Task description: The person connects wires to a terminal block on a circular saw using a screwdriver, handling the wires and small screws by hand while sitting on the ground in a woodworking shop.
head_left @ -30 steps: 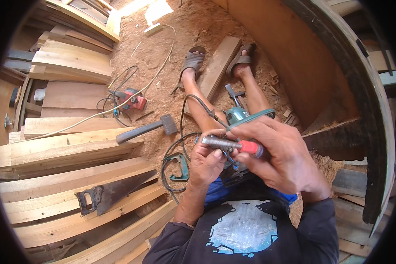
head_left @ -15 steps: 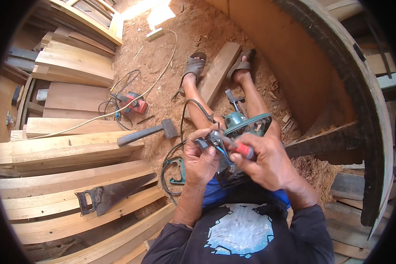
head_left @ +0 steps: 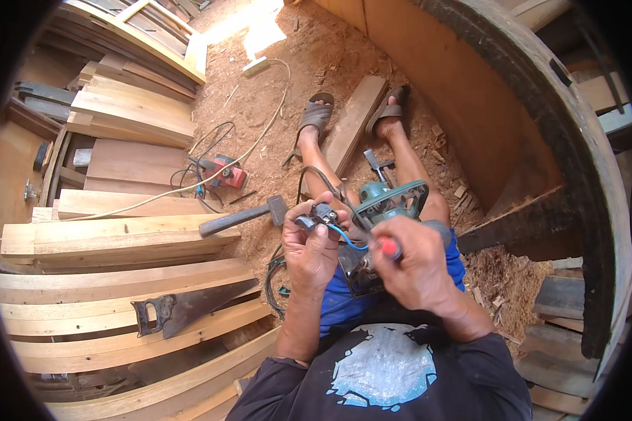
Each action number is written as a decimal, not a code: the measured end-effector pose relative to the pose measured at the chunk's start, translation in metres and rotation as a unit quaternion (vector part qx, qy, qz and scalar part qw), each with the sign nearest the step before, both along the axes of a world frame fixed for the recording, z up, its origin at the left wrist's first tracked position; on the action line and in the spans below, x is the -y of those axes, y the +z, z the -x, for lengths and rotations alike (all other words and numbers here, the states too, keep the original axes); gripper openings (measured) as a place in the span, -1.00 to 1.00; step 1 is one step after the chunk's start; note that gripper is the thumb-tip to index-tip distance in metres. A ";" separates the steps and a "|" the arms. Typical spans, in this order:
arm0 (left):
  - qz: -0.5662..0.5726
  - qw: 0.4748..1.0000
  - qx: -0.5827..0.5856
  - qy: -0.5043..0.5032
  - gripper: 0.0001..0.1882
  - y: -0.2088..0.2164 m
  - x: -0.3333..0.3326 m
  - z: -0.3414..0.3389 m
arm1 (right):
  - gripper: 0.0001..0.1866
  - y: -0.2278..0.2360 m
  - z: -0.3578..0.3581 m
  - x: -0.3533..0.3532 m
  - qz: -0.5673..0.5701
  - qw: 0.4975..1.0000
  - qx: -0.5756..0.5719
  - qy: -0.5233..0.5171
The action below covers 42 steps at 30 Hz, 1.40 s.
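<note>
A small black switch (head_left: 323, 213) is pinched between the thumb and fingers of my left hand (head_left: 310, 256). From it a blue wire (head_left: 350, 243) loops toward the green power tool (head_left: 395, 199), which rests in my lap between my legs. My right hand (head_left: 416, 270) is closed round a screwdriver (head_left: 389, 247) with a red and dark handle, over the tool's near side. The screwdriver is apart from the switch, and its tip is hard to make out.
Left of me lie stacked planks (head_left: 119, 238), bearing a handsaw (head_left: 182, 306) and a hammer (head_left: 246, 215). A red power tool (head_left: 225, 172) and an extension cord (head_left: 286, 91) lie beyond. One chisel (head_left: 376, 164) is between my legs. At right stands a large curved wooden piece (head_left: 484, 105).
My right hand has drawn the screwdriver away from the switch, rightward and nearer to me. The blue wire now shows in a wider loop. The view has shifted slightly.
</note>
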State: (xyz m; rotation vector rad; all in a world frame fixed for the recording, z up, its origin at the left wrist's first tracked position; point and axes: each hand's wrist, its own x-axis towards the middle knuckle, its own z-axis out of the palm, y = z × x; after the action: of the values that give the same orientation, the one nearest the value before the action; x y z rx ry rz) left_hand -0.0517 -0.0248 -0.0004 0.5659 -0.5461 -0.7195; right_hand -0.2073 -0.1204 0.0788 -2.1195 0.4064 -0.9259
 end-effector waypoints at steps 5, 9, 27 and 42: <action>0.013 0.997 -0.076 -0.026 -0.52 -0.011 -0.009 -0.002 | -0.84 0.010 -0.003 0.030 -0.032 0.992 -0.083 -0.092; 0.052 0.995 -0.049 -0.063 -0.53 -0.008 -0.008 0.002 | -0.80 0.012 -0.019 0.051 -0.031 0.986 -0.143 -0.086; 0.070 0.985 -0.107 -0.120 -0.57 -0.016 -0.003 -0.001 | -0.77 0.050 -0.001 0.040 -0.067 0.991 -0.095 0.064; 0.069 0.983 -0.108 -0.132 -0.58 -0.021 -0.011 0.005 | -0.79 0.029 -0.015 0.013 -0.108 0.958 -0.216 0.154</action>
State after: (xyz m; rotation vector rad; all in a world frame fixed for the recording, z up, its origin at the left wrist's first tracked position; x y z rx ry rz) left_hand -0.0564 -0.0135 -0.0211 0.2831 -0.4681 -0.9748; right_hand -0.1921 -0.1333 0.1076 -2.0938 0.3607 -0.2231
